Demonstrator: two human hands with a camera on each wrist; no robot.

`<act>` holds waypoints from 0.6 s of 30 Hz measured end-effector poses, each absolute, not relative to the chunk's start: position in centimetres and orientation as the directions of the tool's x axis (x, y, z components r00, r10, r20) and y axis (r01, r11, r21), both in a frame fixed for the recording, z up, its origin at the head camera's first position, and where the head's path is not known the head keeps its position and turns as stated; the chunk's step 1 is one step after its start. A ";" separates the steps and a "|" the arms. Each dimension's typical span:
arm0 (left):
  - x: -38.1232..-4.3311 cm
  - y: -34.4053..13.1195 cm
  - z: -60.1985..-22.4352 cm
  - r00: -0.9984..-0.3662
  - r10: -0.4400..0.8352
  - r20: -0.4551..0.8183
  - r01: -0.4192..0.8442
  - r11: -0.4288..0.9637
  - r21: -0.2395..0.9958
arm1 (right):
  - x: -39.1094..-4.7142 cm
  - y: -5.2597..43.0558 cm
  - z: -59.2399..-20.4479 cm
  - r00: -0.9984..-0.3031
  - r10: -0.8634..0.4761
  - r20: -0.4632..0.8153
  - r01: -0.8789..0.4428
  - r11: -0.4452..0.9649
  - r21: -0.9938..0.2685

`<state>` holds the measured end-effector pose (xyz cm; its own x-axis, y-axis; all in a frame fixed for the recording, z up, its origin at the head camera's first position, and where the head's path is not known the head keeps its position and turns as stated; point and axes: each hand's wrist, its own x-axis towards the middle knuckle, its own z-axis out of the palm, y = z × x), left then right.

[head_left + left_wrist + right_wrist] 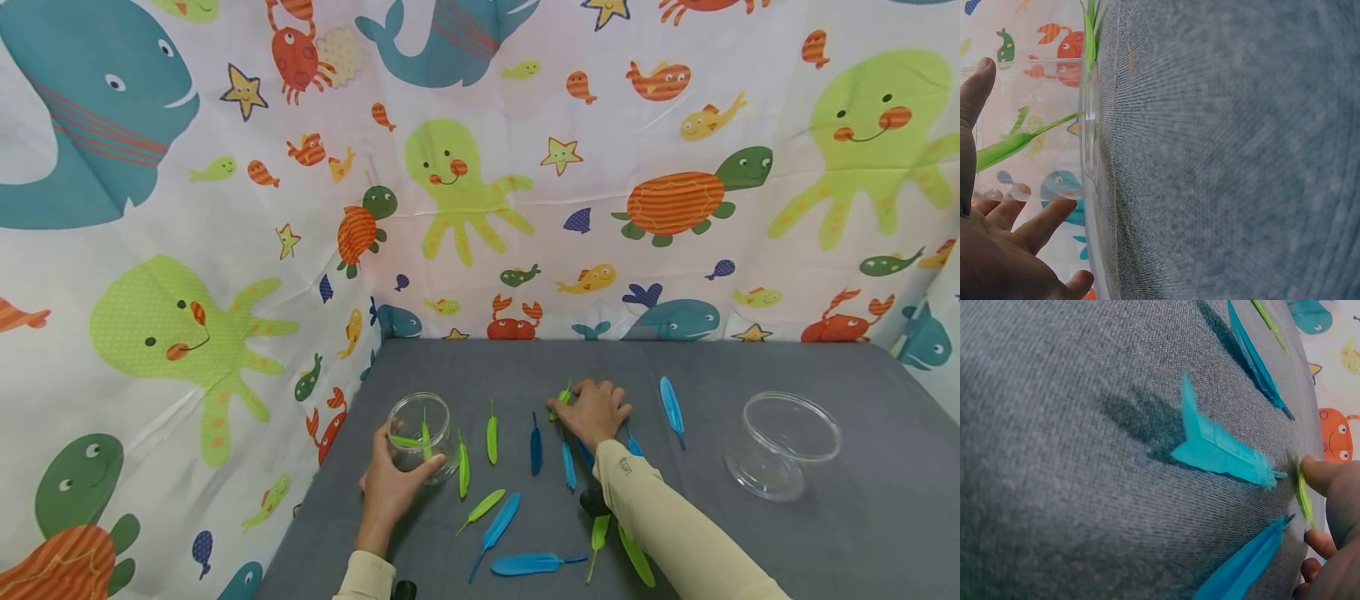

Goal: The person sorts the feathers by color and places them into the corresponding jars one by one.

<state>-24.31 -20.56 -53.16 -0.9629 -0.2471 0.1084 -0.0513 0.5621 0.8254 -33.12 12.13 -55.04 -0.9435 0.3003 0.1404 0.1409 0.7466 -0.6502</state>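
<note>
My left hand (393,496) grips a clear glass jar (450,417) at the left of the table, thumb on one side and fingers round the other. Inside the jar lie green feathers (426,433). Farther back, near the middle, my right hand (597,412) pinches a green feather (557,406) low over the cloth. In the right wrist view the thumb lies against this feather (1302,494), while a light blue feather (1222,450) is just beside it. A dark blue feather (536,450) is left of the right hand. The right forearm hides part of the feathers beneath it.
Loose green feathers (492,439) and blue feathers (528,564) are scattered over the grey cloth (862,542). One blue feather (671,404) lies right of the right hand. A clear footed glass bowl (838,433) stands at the right. Printed curtains (480,292) border the table.
</note>
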 end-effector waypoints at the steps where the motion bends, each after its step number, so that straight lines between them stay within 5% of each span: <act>1: -24.3 -20.6 -53.2 -0.962 -0.249 0.110 -0.051 0.562 0.826 | -33.2 12.1 -55.0 -0.944 0.298 0.139 0.141 0.748 -0.648; 18: -24.4 -20.6 -53.3 -0.960 -0.261 0.104 -0.065 0.566 0.822 | -33.3 11.8 -54.4 -0.967 0.237 0.090 0.119 0.738 -0.664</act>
<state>-24.43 -20.63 -53.29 -0.9597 -0.2609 0.1044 -0.0646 0.5664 0.8216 -33.32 11.77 -54.43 -0.9673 0.2372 0.0898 0.1194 0.7382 -0.6639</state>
